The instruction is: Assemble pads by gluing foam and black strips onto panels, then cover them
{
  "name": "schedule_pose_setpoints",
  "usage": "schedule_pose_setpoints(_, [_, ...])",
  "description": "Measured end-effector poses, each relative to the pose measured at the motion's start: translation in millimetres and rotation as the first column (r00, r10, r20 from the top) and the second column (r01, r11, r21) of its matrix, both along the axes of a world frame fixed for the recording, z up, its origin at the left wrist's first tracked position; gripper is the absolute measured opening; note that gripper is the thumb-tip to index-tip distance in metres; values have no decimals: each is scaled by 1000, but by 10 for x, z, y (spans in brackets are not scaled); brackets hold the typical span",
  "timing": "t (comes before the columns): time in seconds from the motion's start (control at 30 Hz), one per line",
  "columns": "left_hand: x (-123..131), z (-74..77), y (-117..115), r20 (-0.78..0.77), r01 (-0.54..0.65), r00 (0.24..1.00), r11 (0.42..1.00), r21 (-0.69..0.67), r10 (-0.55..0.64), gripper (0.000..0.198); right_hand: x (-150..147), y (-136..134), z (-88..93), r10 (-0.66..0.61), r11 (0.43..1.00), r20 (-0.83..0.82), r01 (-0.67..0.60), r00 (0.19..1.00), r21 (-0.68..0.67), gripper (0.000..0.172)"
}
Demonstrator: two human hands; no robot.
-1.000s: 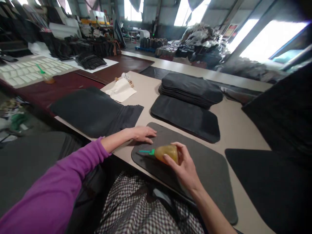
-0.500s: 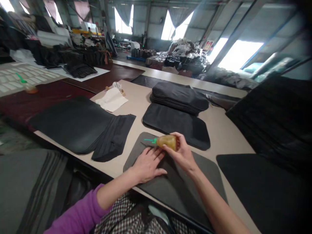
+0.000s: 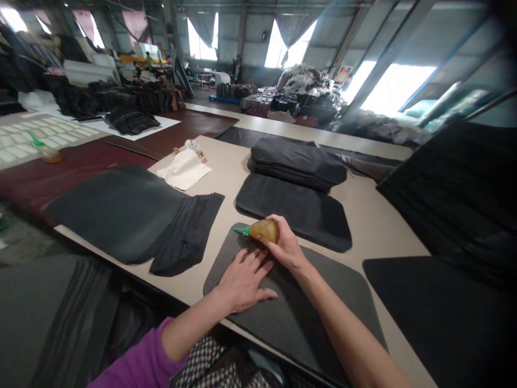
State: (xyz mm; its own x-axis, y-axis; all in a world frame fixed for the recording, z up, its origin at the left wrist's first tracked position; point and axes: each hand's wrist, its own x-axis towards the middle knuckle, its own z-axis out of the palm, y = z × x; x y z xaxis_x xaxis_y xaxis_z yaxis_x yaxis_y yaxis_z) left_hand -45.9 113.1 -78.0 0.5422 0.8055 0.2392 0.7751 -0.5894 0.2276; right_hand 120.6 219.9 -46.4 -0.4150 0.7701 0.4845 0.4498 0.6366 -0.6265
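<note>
My right hand point(image 3: 286, 245) is wrapped round a glue bottle point(image 3: 264, 230), a squeeze bottle of yellow-brown liquid with a green nozzle. The bottle lies nearly level, its tip pointing left over the far left corner of a dark grey rounded sheet point(image 3: 339, 280). I cannot tell whether the tip touches the sheet. Flat on that same sheet rests my left hand point(image 3: 248, 280), fingers spread, just below the bottle. Beyond the sheet is a black rounded panel point(image 3: 293, 207), with a stack of similar black panels point(image 3: 297, 159) behind it.
Left of the sheet lie a large dark panel point(image 3: 121, 210) and a fanned pile of black strips point(image 3: 188, 231). A white cloth point(image 3: 186, 168) sits farther back. A second green-tipped bottle point(image 3: 49, 153) stands at far left. At right are a black sheet point(image 3: 436, 307) and a tall dark pile point(image 3: 460, 188).
My right hand has moved the glue bottle left and slightly down, bringing the nozzle towards the sheet's far left corner. My left hand stays almost in place on the sheet.
</note>
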Motion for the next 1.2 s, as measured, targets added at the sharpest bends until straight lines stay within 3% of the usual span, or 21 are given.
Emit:
schedule_pose_setpoints(0.13, [4, -27, 0, -11, -2, 1000, 1000, 16, 2, 73, 14, -3, -68, -82, 994, -18, 83, 996, 77, 47])
schedule_pose_setpoints(0.27, [12, -22, 0, -8, -2, 1000, 1000, 7, 2, 72, 44, -67, -81, -136, 987, -75, 141, 988, 71, 46])
schedule_pose_setpoints(0.5, [14, -26, 6, -18, -7, 1000, 1000, 18, 7, 72, 94, -56, -55, -18, 1000, -1, 18, 1000, 21, 45])
schedule_pose_setpoints(0.77, [18, -34, -5, -38, -9, 999, 1000, 22, 10, 69, 152, 17, -44, -159, 981, -78, 166, 984, 99, 46])
schedule_pose_setpoints(0.93, [24, -45, -1, -52, -13, 999, 1000, 27, 14, 69, 261, -138, -65, -314, 948, -202, 317, 928, -16, 54])
schedule_pose_setpoints(1.0, [24, -56, 7, -59, -6, 998, 999, 33, 8, 69, 292, -228, -62, -296, 955, -183, 292, 937, -49, 54])
schedule_pose_setpoints(1.2, [20, -89, 23, -85, 6, 996, 998, 67, 0, 69, 341, -436, -34, -230, 970, -46, 233, 972, 66, 43])
